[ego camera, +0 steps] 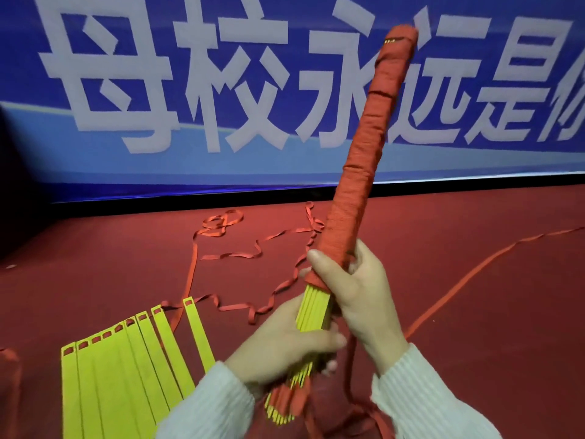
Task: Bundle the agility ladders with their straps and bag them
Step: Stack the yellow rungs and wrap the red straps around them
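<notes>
Head view shows the left hand [285, 346] gripping the bundle's [357, 185] bare yellow end while the right hand [357, 289] clasps the strap [349, 369] wrap just above; judging from this, keep turns tight and overlapping toward the left fingers [332, 339].

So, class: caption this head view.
Both hands grip a strap-wrapped ladder bundle; loose yellow rungs lie beside it.

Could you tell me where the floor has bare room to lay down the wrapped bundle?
Bare red floor lies right of the right hand, either side of one lone strap. Another patch sits far left, before the banner. Crowded: loose tangled straps mid-floor and the fanned yellow rungs lower left. The left hand also grips the bundle.
</notes>
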`<state>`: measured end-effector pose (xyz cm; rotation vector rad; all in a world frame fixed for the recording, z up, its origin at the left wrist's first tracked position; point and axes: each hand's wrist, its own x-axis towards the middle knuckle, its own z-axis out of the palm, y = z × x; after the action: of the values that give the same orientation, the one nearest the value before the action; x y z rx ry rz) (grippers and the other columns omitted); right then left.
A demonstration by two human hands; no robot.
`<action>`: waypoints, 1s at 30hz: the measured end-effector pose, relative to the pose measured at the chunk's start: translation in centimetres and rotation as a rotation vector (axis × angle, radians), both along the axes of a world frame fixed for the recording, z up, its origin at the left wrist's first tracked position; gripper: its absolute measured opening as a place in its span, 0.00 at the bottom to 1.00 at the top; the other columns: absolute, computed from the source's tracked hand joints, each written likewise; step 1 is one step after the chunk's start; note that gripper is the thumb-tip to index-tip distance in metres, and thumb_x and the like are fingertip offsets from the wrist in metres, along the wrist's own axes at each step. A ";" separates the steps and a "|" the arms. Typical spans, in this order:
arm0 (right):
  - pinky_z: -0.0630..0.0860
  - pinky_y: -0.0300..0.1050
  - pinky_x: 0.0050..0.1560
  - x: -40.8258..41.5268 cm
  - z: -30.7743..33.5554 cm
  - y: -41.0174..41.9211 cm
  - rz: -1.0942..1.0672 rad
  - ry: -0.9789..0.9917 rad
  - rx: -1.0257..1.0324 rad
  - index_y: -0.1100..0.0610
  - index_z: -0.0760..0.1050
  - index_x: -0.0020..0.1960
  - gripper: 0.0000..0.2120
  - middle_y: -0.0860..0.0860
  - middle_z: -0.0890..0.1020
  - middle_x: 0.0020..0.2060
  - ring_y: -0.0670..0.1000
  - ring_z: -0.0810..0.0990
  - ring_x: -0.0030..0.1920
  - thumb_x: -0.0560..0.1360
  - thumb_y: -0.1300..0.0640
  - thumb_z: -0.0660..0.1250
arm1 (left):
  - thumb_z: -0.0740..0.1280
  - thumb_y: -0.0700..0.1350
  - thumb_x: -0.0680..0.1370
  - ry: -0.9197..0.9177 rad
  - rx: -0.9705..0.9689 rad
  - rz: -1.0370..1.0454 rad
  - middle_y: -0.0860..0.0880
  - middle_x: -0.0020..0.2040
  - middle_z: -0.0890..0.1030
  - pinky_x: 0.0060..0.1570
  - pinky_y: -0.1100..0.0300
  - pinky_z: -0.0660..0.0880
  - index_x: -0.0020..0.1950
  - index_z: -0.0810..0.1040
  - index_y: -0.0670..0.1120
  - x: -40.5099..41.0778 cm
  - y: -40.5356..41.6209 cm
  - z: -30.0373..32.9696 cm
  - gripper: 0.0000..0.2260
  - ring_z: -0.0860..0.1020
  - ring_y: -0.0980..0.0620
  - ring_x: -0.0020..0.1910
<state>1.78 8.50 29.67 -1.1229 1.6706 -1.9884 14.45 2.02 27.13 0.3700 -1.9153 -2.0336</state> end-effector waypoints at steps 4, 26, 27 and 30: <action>0.81 0.58 0.48 0.9 -0.4 0.0 -0.238 0.122 0.166 0.50 0.77 0.49 0.26 0.46 0.86 0.41 0.51 0.85 0.43 0.62 0.34 0.76 | 0.79 0.55 0.67 -0.036 -0.504 0.416 0.57 0.45 0.85 0.43 0.53 0.77 0.54 0.75 0.57 -1.3 1.1 -1.9 0.20 0.82 0.56 0.42; 0.81 0.63 0.54 -0.5 -0.8 -0.4 -0.005 -0.009 0.053 0.48 0.76 0.50 0.20 0.53 0.86 0.44 0.58 0.86 0.47 0.66 0.40 0.78 | 0.76 0.41 0.70 0.013 -0.319 0.276 0.54 0.43 0.84 0.41 0.54 0.78 0.57 0.76 0.51 -2.1 0.9 -2.0 0.18 0.81 0.52 0.40; 0.82 0.64 0.53 -0.6 -0.5 -0.2 0.132 -0.068 -0.008 0.48 0.77 0.49 0.18 0.58 0.86 0.45 0.64 0.86 0.48 0.66 0.43 0.78 | 0.74 0.38 0.70 0.050 -0.178 0.187 0.50 0.39 0.81 0.37 0.55 0.77 0.54 0.76 0.45 -1.7 0.7 -1.5 0.16 0.78 0.50 0.35; 0.81 0.56 0.45 -0.1 0.5 -0.2 0.115 0.004 -0.057 0.47 0.79 0.45 0.14 0.52 0.86 0.40 0.58 0.86 0.43 0.64 0.44 0.79 | 0.73 0.37 0.69 0.071 0.091 0.042 0.43 0.36 0.80 0.33 0.57 0.77 0.50 0.77 0.41 -1.0 0.3 -0.4 0.12 0.78 0.48 0.30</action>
<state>1.69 8.34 30.16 -1.2153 1.5243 -1.9741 13.44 2.29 26.76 0.3518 -1.7629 -2.0833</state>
